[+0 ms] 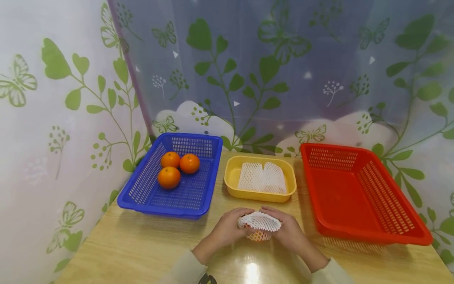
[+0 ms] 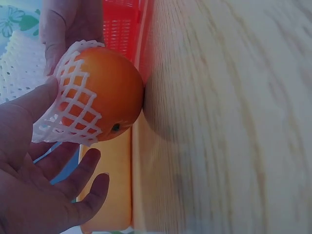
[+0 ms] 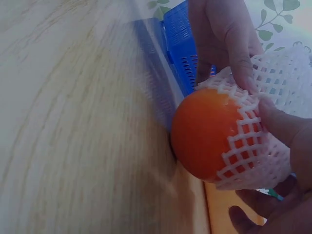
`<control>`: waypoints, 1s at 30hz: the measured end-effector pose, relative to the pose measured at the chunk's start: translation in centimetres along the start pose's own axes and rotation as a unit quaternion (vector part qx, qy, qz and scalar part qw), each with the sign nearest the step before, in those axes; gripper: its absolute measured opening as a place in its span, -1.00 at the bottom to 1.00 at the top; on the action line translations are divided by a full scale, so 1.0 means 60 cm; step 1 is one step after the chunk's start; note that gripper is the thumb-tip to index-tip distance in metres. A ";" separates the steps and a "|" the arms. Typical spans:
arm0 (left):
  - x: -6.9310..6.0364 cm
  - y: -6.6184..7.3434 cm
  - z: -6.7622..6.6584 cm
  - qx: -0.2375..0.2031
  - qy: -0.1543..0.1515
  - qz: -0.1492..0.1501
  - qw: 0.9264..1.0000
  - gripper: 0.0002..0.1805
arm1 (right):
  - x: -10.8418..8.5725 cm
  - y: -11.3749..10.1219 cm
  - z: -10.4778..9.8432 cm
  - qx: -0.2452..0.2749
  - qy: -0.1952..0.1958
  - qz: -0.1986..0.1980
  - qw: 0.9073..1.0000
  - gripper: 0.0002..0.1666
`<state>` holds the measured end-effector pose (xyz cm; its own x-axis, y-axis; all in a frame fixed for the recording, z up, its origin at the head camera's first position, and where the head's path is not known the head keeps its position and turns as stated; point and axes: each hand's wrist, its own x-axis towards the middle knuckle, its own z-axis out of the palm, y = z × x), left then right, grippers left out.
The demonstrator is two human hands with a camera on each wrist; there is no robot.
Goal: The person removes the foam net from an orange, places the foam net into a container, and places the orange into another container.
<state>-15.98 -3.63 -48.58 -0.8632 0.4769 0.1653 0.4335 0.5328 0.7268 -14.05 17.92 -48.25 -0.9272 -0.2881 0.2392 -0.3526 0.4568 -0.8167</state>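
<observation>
Between both hands, just above or on the table in front of the yellow tray, is an orange [image 2: 117, 87] partly covered by a white foam net sleeve [image 1: 264, 221]. The net covers one side of the fruit, while its other side is bare and faces the table in the wrist views. My left hand [image 1: 232, 227] pinches the net's edge with the thumb on the near side. My right hand [image 1: 289, 230] grips the net from the opposite side, its thumb [image 3: 280, 119] pressing on the mesh. Loose net stretches past the fruit.
A blue basket [image 1: 163, 212] at the left holds three oranges [image 1: 169, 177]. In the middle, a yellow tray [image 1: 260, 196] contains two flat white foam nets [image 1: 250, 176]. The red basket [image 1: 349, 201] stands at the right. Behind them hangs a leaf-patterned curtain [image 1: 241, 79].
</observation>
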 end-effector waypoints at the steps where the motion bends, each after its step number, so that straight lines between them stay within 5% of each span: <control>1: 0.000 0.000 0.000 0.000 -0.001 -0.003 1.000 -0.45 | -0.001 0.001 0.001 0.000 -0.002 0.012 1.000 -0.35; 7: 0.000 0.004 -0.002 -0.005 0.000 -0.021 1.000 -0.53 | -0.004 0.006 0.005 0.066 -0.021 0.037 0.997 -0.11; 18: -0.001 0.008 -0.008 0.059 0.035 -0.032 0.997 -0.63 | -0.005 0.009 0.005 0.085 -0.069 0.051 0.993 -0.19; 26: -0.004 0.006 -0.005 0.015 0.063 -0.027 0.997 -0.73 | -0.006 0.016 0.003 0.088 -0.069 0.017 0.994 -0.23; 30: -0.004 0.005 -0.007 0.001 0.038 -0.017 0.999 -0.59 | -0.006 0.017 0.003 0.061 -0.057 -0.002 0.996 -0.31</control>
<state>-15.73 -3.86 -48.11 -0.8950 0.4032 0.1907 0.4035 0.5498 0.7314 -14.04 18.34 -49.24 -0.9030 -0.3868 0.1871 -0.3319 0.3514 -0.8754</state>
